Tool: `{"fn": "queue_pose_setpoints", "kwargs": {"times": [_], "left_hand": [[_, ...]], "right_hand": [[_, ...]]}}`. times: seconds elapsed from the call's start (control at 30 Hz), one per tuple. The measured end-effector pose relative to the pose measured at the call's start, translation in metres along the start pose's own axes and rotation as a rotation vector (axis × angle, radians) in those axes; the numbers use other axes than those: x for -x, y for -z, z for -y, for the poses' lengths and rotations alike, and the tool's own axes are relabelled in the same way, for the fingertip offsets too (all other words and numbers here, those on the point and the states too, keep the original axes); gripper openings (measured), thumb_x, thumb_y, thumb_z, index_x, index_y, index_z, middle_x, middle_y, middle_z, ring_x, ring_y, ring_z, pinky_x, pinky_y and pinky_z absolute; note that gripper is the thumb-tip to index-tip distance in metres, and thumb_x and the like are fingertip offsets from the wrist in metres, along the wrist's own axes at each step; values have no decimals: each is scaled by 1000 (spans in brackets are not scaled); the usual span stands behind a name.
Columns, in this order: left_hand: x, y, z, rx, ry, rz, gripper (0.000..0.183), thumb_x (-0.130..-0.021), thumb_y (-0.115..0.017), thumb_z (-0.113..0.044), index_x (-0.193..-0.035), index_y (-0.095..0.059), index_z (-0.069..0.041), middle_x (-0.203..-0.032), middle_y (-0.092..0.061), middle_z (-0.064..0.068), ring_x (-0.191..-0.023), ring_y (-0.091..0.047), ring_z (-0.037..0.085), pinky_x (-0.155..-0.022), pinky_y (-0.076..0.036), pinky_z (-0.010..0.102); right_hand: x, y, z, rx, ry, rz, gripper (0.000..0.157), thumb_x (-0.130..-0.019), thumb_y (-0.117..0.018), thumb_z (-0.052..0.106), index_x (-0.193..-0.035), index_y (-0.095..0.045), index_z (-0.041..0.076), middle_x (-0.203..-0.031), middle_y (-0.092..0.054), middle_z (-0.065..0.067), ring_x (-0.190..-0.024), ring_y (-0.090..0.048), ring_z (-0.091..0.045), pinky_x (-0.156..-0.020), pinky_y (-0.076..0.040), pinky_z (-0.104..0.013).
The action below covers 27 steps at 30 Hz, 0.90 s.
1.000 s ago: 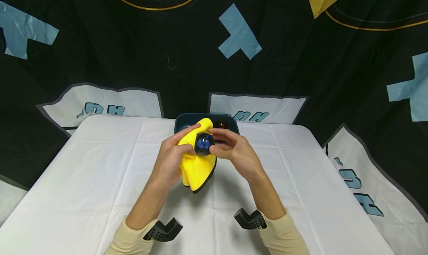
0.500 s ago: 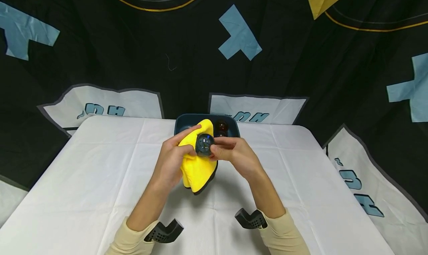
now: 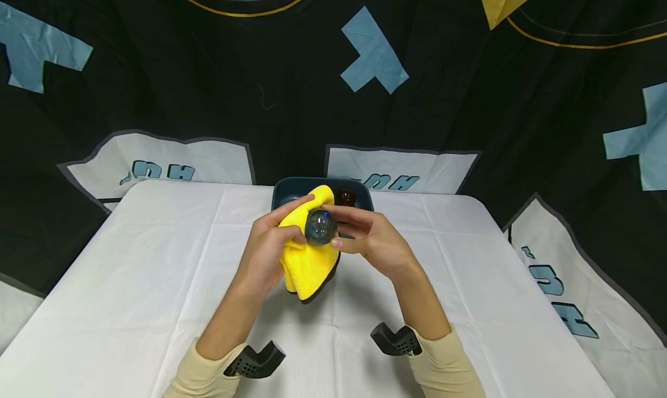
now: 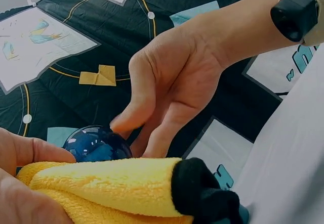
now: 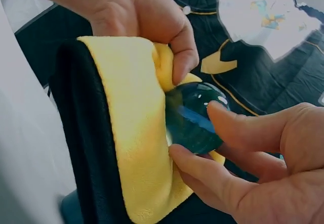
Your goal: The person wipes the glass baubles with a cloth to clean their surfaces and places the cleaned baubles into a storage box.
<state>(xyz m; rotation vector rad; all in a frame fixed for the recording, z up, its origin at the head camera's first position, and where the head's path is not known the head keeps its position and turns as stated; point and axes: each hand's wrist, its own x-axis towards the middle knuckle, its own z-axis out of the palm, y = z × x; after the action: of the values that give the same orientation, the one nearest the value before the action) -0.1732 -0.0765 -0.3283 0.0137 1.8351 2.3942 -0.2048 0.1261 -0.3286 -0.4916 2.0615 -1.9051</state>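
My left hand (image 3: 264, 247) grips a yellow cloth (image 3: 308, 270) with a dark back, bunched around the left side of a glass ball (image 3: 320, 227). Its thumb lies at the ball's lower left edge. From the other side, my right hand (image 3: 379, 244) pinches the ball between thumb and fingers, which the right wrist view shows right at its surface. Smooth and shiny, the ball (image 5: 195, 118) looks translucent blue-green there, and deep blue in the left wrist view. The cloth hides its back and left side.
Behind the hands, a dark teal tray (image 3: 292, 187) stands at the table's far edge, partly covered by the cloth. A reddish-brown ball (image 3: 345, 197) sits in its right part. White cloth covers the table (image 3: 130, 282); a dark printed backdrop (image 3: 219, 85) hangs beyond.
The ball has turned against the cloth, its look shifting from deep blue to clear grey. My right fingers have shifted around it, and that wrist moved slightly right. My left hand stays nearly still.
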Motion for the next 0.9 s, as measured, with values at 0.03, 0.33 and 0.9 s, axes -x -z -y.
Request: {"fn": "queue_pose_setpoints", "kwargs": {"times": [0.03,0.33,0.9], "left_hand": [[0,0,0,-6,-1,-1,65,-82,-52,3,-139,-64,-25,-143,-48,2,-120,-53,30,-90,-52,38],[1,0,-2,8,-9,-11,64,-82,-52,2,-138,-64,-25,-144,-48,1,-119,-53,30,-92,-51,39],[0,-2,0,-14,19,-10,64,-81,-53,1,-137,-65,-26,-142,-48,3,-119,-52,30,-91,-51,38]], "right_hand": [[0,0,-1,-6,-6,-3,54,-88,-70,-4,-140,-60,5,-142,-59,-11,-128,-59,-30,-104,-51,-36],[-1,-6,-3,93,-76,-108,40,-92,-73,26,-125,-69,4,-115,-74,-14,-91,-76,-26,-95,-57,-39],[2,3,2,94,-14,-43,54,-84,-77,2,-136,-64,8,-136,-64,-8,-124,-63,-25,-103,-52,-38]]}}
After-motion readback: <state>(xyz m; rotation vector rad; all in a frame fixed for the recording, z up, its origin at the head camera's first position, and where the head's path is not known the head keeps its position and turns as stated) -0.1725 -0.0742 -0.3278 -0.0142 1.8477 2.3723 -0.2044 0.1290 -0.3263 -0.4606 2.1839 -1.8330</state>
